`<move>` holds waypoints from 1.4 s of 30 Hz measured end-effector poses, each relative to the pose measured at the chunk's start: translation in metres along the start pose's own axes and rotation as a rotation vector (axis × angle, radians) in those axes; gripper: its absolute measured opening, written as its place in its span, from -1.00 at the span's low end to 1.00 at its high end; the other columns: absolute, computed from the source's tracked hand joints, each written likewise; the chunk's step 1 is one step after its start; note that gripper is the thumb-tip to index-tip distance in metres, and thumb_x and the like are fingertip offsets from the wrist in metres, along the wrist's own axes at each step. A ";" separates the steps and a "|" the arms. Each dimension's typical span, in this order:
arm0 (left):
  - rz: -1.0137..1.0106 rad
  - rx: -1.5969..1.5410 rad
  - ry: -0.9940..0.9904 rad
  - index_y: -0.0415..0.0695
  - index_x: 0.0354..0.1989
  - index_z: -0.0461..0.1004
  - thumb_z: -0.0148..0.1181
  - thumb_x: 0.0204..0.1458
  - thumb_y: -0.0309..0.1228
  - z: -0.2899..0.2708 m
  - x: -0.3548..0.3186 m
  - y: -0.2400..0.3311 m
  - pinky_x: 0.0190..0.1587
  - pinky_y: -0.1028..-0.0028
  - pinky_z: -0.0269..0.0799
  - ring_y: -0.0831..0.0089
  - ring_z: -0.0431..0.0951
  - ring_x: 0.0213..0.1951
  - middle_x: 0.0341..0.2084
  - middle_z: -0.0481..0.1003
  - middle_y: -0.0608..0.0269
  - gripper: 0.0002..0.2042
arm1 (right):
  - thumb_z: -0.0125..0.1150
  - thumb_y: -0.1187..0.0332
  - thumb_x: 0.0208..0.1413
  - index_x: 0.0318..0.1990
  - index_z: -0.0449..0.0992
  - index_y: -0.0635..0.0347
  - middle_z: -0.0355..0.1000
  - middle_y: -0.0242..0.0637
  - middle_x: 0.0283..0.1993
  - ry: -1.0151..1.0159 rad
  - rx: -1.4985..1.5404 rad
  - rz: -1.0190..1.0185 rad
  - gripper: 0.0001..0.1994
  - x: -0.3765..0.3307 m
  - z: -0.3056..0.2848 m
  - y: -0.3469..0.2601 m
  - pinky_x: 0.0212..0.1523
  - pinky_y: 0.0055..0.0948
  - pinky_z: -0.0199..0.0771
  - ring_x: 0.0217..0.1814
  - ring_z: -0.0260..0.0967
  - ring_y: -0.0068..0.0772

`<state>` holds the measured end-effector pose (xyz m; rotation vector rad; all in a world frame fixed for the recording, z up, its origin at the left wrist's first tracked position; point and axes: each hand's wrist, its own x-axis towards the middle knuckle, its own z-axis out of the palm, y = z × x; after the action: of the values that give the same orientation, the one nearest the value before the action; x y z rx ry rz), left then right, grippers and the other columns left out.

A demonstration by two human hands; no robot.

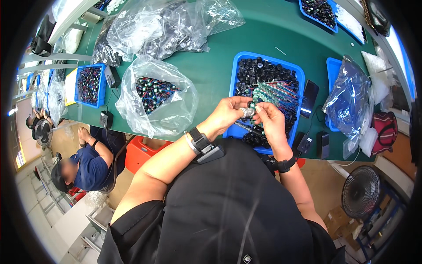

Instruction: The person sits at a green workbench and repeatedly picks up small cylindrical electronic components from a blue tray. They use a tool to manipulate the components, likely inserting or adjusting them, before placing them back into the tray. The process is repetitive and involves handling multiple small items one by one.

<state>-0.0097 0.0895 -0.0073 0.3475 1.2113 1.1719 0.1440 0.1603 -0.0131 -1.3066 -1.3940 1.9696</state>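
Green surface (pixel 220 49) gives open room at eleven o'clock from the blue tray (pixel 233 75); its near edge lies at six. Above the tray, left hand (pixel 229 115) and right hand (pixel 270 119) together pinch a small dark part (pixel 251 105), probably a joining step; next calls for steady aligning, minding the phone (pixel 310 95) at three o'clock.

No words or numbers can be read, marks on a black adapter (pixel 304 143) being too small.

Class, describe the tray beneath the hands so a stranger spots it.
On the green table, right of the open clear bag, sits a blue tray heaped with black pieces. Only this blue tray has the left hand and right hand above it.
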 end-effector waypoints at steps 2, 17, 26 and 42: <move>0.003 -0.012 -0.017 -0.39 0.06 0.32 0.09 -0.03 -0.65 -0.003 0.001 -0.004 -0.03 0.53 0.39 0.49 0.48 -0.14 -0.17 0.47 0.11 -0.60 | 0.10 0.49 0.14 -0.20 0.46 0.31 0.44 -0.35 -0.39 0.008 0.015 -0.018 -0.88 0.000 0.000 0.003 -0.45 -0.64 0.40 -0.44 0.38 -0.61; -0.012 -0.050 0.024 -0.42 0.08 0.30 0.06 -0.02 -0.65 0.007 -0.005 0.009 -0.03 0.53 0.38 0.48 0.47 -0.15 -0.19 0.47 0.12 -0.58 | 0.13 0.43 0.15 -0.20 0.46 0.27 0.45 -0.38 -0.35 -0.020 0.149 -0.075 -0.87 0.000 -0.001 0.008 -0.46 -0.68 0.33 -0.41 0.37 -0.65; 0.028 0.057 0.031 -0.38 0.05 0.34 0.05 -0.03 -0.67 0.002 -0.002 -0.001 -0.08 0.56 0.39 0.51 0.47 -0.18 -0.21 0.48 0.14 -0.61 | 0.13 0.44 0.15 -0.20 0.46 0.24 0.43 -0.43 -0.37 -0.039 0.146 -0.075 -0.89 -0.003 -0.004 0.006 -0.48 -0.72 0.26 -0.45 0.30 -0.70; 0.028 0.100 0.030 -0.37 0.02 0.36 0.11 -0.01 -0.63 0.002 -0.002 -0.003 -0.08 0.56 0.40 0.52 0.47 -0.18 -0.23 0.49 0.16 -0.64 | 0.10 0.47 0.14 -0.21 0.46 0.27 0.41 -0.42 -0.41 -0.079 -0.007 -0.009 -0.90 0.001 -0.007 0.004 -0.53 -0.71 0.24 -0.49 0.30 -0.70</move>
<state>-0.0065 0.0872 -0.0075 0.4250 1.2979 1.1467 0.1505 0.1633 -0.0177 -1.2359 -1.4420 2.0318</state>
